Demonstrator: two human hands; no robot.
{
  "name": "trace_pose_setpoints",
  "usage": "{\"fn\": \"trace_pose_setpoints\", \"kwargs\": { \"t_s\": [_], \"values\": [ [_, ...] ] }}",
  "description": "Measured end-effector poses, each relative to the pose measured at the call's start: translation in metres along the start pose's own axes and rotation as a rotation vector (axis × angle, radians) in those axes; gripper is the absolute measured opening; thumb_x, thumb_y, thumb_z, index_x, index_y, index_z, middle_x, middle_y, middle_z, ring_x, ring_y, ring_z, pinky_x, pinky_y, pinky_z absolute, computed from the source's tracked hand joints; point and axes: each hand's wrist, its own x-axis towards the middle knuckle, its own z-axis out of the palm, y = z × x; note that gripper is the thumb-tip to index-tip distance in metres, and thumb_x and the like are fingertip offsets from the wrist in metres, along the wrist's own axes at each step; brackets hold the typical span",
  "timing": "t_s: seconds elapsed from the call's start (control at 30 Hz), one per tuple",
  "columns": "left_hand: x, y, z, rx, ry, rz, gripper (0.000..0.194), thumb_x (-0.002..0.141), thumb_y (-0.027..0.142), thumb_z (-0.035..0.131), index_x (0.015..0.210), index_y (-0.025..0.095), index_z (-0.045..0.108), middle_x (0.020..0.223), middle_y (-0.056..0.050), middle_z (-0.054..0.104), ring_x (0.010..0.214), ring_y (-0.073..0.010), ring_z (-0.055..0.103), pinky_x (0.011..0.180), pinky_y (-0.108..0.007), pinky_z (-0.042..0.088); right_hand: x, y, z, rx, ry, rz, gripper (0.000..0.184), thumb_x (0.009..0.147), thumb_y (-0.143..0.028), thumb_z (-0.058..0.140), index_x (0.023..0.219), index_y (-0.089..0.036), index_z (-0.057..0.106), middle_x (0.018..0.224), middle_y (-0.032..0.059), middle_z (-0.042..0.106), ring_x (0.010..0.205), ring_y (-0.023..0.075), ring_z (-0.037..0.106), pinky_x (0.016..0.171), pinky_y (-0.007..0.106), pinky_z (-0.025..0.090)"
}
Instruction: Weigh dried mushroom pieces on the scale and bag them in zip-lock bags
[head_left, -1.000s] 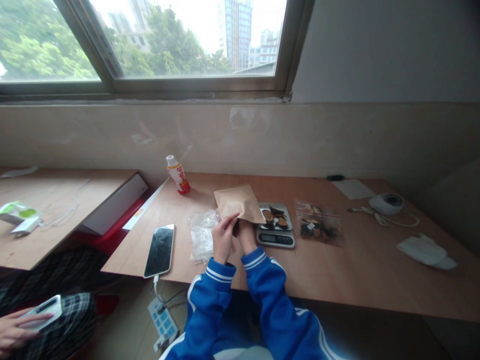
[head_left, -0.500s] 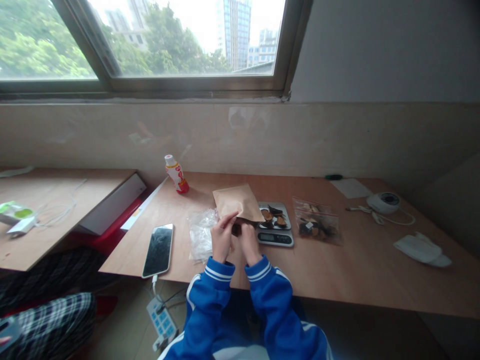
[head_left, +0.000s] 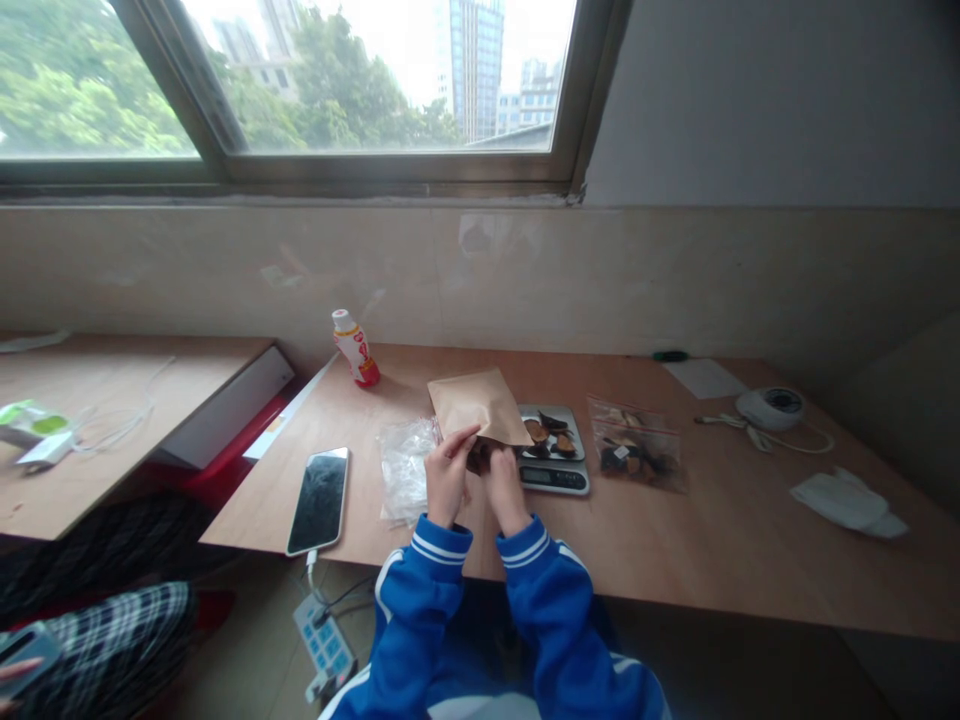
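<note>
A brown paper bag lies in front of me, its mouth turned toward me. My left hand pinches the left side of that mouth between thumb and fingers. At the opening is my right hand, its fingers curled and partly hidden at the bag's edge; what they hold, if anything, I cannot make out. Dark pieces show in the mouth between my hands. Just right of the bag stands a digital kitchen scale with dark-edged dried slices on its plate. Clear plastic bags lie left of my left hand.
Right of the scale lies a zip bag of dried pieces. A phone on a cable, a drink bottle, a white round device and a crumpled white cloth or tissue are also on the table. Another person's hand holds a phone at lower left.
My right hand has shifted slightly right at the bag's mouth, and more of the dark contents shows. My left hand keeps its pinch. The whole view has moved slightly.
</note>
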Motion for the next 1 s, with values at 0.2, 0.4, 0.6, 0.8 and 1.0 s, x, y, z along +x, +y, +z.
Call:
{"fn": "trace_pose_setpoints", "kwargs": {
  "t_s": [0.2, 0.4, 0.6, 0.8, 1.0],
  "values": [
    [0.000, 0.001, 0.000, 0.013, 0.004, 0.003, 0.023, 0.084, 0.028, 0.058, 0.098, 0.020, 0.073, 0.102, -0.004, 0.074, 0.098, -0.0199, 0.066, 0.087, -0.029, 0.050, -0.003, -0.012, -0.012, -0.031, 0.045, 0.070, 0.025, 0.080, -0.015, 0.055, 0.104, -0.014, 0.064, 0.106, 0.0159, 0.063, 0.102, 0.0304, 0.060, 0.091, 0.044, 0.048],
    [0.004, -0.001, 0.000, 0.052, 0.014, -0.001, 0.023, 0.084, 0.029, 0.057, 0.099, 0.022, 0.073, 0.102, -0.003, 0.073, 0.097, -0.0195, 0.066, 0.087, -0.030, 0.050, -0.004, -0.032, -0.065, 0.213, -0.179, 0.038, 0.016, 0.077, -0.021, 0.063, 0.093, -0.019, 0.064, 0.094, 0.0064, 0.069, 0.086, 0.0220, 0.066, 0.081, 0.037, 0.053],
    [0.011, 0.001, -0.004, 0.080, 0.040, 0.023, 0.022, 0.084, 0.030, 0.058, 0.098, 0.022, 0.073, 0.103, -0.003, 0.074, 0.100, -0.0207, 0.066, 0.090, -0.032, 0.049, 0.020, 0.017, -0.129, 0.465, -0.075, 0.067, 0.032, 0.075, -0.042, 0.068, 0.097, -0.019, 0.064, 0.097, 0.0083, 0.072, 0.090, 0.0214, 0.068, 0.085, 0.037, 0.053],
    [0.016, 0.005, -0.006, 0.094, 0.071, 0.028, 0.023, 0.084, 0.031, 0.057, 0.097, 0.022, 0.073, 0.101, -0.003, 0.074, 0.097, -0.0208, 0.067, 0.089, -0.033, 0.050, 0.081, 0.074, -0.104, -0.017, 0.098, 0.071, 0.025, 0.077, -0.035, 0.063, 0.095, -0.017, 0.065, 0.099, 0.0110, 0.070, 0.095, 0.0254, 0.064, 0.086, 0.040, 0.049],
    [0.016, 0.007, -0.007, 0.095, 0.065, 0.032, 0.023, 0.083, 0.031, 0.057, 0.096, 0.021, 0.073, 0.100, -0.004, 0.074, 0.095, -0.0206, 0.067, 0.087, -0.032, 0.050, 0.097, 0.063, -0.074, -0.193, 0.016, 0.013, 0.019, 0.077, -0.025, 0.060, 0.089, -0.015, 0.070, 0.109, 0.0161, 0.068, 0.112, 0.0315, 0.055, 0.099, 0.048, 0.037]
  ]
}}
